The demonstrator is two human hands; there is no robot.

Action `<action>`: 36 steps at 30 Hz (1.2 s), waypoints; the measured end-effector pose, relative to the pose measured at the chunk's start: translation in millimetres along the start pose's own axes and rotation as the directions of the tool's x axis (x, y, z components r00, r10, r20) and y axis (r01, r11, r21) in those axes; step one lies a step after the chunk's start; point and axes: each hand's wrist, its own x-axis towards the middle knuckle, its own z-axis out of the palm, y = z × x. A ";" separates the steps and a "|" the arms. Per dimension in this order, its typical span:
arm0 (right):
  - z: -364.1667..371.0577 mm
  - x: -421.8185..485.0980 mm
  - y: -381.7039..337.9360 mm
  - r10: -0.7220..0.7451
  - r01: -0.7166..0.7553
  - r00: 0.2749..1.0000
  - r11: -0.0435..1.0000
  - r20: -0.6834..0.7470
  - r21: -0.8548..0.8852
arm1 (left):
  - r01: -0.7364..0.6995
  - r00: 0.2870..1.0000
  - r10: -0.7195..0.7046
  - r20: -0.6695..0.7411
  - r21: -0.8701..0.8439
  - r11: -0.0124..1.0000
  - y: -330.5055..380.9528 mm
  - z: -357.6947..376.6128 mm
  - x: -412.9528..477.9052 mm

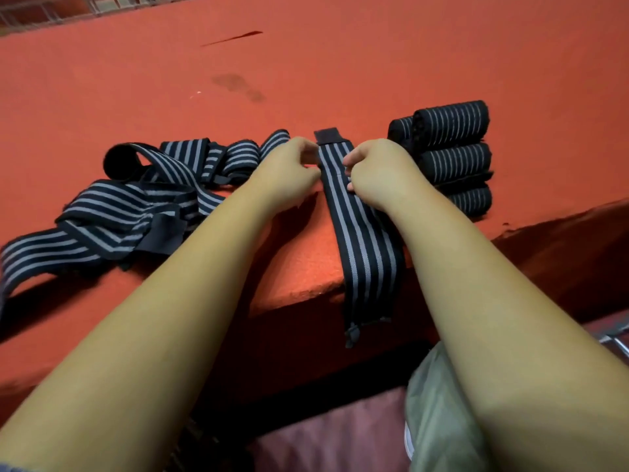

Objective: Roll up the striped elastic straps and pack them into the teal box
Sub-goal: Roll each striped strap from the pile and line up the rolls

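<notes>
One striped strap laid flat down the middle of the red bench. Dark patch end far away, near end hanging over the front edge. Left grip on the strap's left side, fingers curled, pinching the edge. Right grip on the right side, pinching the other edge the same way. Both close to the far end, just below the patch.

To the left, a messy pile of loose straps, not rolled yet. To the right, rolled straps stacked up and touching each other. No teal box anywhere in view.

Probably soft, light and stretchy, so floppy and quick to spring open. Not breakable. Best to hold by both edges at the far end, fold the patch end over, then roll toward the body, tight and straight. Easy to roll crooked with a harder pull on one side. Keep a thumb pressed on the roll to stop any slipping.
</notes>
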 end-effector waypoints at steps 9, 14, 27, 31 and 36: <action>3.7 -25.1 -5.0 -0.062 0.063 0.998 0.996 -0.018 0.067 | 0.000 0.997 0.027 -0.070 0.353 0.936 -14.5 -32.5 -44.0; 10.9 -19.2 -13.5 -0.094 0.096 0.995 0.993 -0.027 0.073 | -0.011 0.996 0.063 -0.058 0.647 0.762 -24.9 -42.6 -28.3; 25.4 13.0 -20.1 -0.109 0.113 0.994 0.974 -0.029 0.198 | 0.119 0.980 -0.051 -0.194 0.360 0.925 -11.3 -57.1 -5.3; 29.2 16.4 -25.0 -0.138 0.146 0.989 0.954 -0.049 0.261 | 0.085 0.952 -0.057 -0.300 0.082 0.993 -12.4 -69.0 -25.5; 38.7 11.6 -32.4 -0.192 0.179 0.981 0.935 0.012 0.307 | -0.035 0.907 -0.039 -0.419 -0.168 0.985 -12.2 -81.2 -48.2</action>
